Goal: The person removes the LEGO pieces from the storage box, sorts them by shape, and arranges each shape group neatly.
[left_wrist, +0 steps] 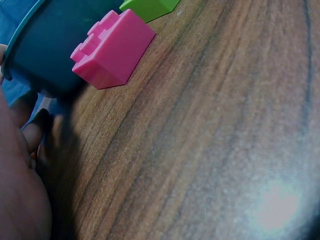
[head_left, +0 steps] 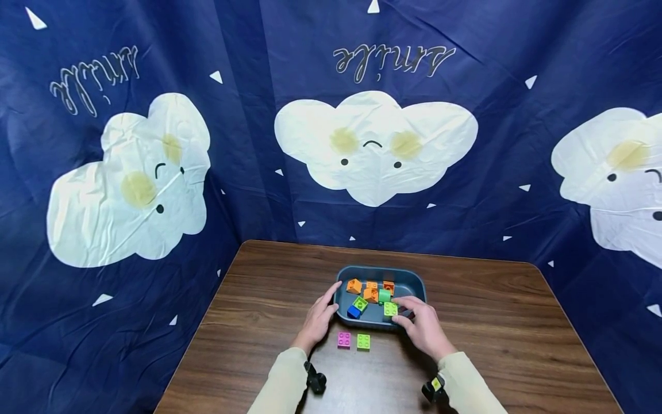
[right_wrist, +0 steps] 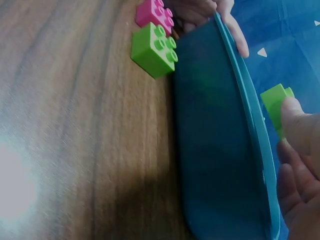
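Note:
A light green toy brick [head_left: 390, 309] with studs is pinched between the thumb and fingers of my right hand [head_left: 425, 328], above the near right part of a blue-grey tub [head_left: 414, 280]. My left hand [head_left: 316, 322] rests against the tub's left side, fingers extended, with its thumb and a finger touching the rim. Inside the tub lie several orange bricks [head_left: 354, 286], a green piece [head_left: 384, 296], a yellow-green brick [head_left: 360, 303] and a blue brick [head_left: 354, 312]. On the table in front stand a pink brick [head_left: 343, 340] and another light green brick [head_left: 364, 342].
The wooden table [head_left: 269, 293] runs back to a dark blue curtain [head_left: 248, 144] printed with white clouds. A black wrist device [head_left: 315, 379] sits on the left wrist, and another [head_left: 433, 390] on the right. Light glares off the table's near part.

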A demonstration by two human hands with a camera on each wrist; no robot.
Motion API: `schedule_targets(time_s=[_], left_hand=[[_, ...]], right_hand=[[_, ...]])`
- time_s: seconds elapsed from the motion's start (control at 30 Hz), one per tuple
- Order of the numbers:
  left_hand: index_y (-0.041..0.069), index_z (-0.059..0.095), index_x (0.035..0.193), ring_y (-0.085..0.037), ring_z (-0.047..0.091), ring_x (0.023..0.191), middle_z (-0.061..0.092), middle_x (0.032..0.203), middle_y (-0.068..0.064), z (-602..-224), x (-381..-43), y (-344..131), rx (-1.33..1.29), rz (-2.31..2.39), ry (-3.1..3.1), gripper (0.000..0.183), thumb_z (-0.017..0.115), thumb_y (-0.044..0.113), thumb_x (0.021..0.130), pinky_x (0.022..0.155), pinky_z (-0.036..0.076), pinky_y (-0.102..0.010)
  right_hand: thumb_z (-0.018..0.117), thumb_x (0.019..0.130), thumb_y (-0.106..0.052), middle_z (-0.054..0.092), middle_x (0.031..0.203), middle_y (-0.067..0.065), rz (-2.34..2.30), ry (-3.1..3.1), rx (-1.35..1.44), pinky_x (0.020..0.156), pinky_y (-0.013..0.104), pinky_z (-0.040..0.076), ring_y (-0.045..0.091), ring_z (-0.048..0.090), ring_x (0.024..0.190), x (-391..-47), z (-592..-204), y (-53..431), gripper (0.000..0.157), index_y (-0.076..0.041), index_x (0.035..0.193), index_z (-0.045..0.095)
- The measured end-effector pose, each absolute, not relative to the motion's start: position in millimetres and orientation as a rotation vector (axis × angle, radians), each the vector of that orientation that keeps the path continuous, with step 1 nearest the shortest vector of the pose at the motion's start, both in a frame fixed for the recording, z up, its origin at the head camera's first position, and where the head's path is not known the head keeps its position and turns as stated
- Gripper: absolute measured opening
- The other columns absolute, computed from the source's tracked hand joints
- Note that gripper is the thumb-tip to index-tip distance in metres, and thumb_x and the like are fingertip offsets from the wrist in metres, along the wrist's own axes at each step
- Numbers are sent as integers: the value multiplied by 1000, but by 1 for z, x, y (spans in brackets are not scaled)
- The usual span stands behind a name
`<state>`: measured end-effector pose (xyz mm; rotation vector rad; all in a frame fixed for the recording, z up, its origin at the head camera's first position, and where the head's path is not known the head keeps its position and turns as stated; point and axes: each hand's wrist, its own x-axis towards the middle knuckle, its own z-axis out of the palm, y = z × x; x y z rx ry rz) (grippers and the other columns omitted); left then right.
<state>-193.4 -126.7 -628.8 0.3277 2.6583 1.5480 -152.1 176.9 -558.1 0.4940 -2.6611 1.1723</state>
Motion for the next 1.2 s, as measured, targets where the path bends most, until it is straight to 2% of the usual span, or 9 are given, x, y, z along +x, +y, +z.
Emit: schedule_targets(time_s=[0.13, 0.37, 0.6, 0.9, 1.2], left_hand=[[44, 40, 161, -35, 46, 144, 47, 163, -3, -628, -193, -126, 318, 1563, 2660, 58, 50, 24, 107, 114, 31, -71], [46, 40, 160, -35, 46, 144, 46, 163, -3, -629, -194, -126, 316, 1555, 2666, 59, 50, 23, 107, 113, 32, -71], [45, 40, 161, -34, 46, 144, 45, 164, -1, -629, -194, -126, 320, 1570, 2661, 59, 50, 24, 107, 114, 32, -70], [43, 41, 161, -34, 46, 144, 45, 164, 0, -629, -192, -125, 325, 1583, 2663, 58, 51, 24, 107, 114, 33, -69], [45, 40, 161, -34, 44, 146, 44, 165, 1, -627, -192, -126, 329, 1552, 2659, 57, 49, 27, 108, 114, 32, -69]], right_hand=[[84, 89, -10, 73, 122, 0, 1182, -2677, 475, 85, 35, 59, 19, 70, 107, -143, -559, 173, 37, -10, 125, 76], [86, 86, -8, 75, 118, -3, 1171, -2616, 481, 81, 35, 59, 15, 71, 100, -125, -565, 170, 37, -15, 121, 77], [87, 81, 1, 75, 108, -3, 1217, -2496, 535, 70, 27, 57, 11, 68, 85, -112, -571, 168, 44, -11, 122, 77], [89, 79, -2, 75, 113, -7, 1256, -2567, 454, 77, 28, 59, 4, 69, 94, -98, -586, 164, 42, -12, 118, 80], [89, 79, -2, 75, 107, -5, 1262, -2648, 389, 73, 26, 58, 4, 69, 86, -100, -614, 163, 39, -7, 116, 79]])
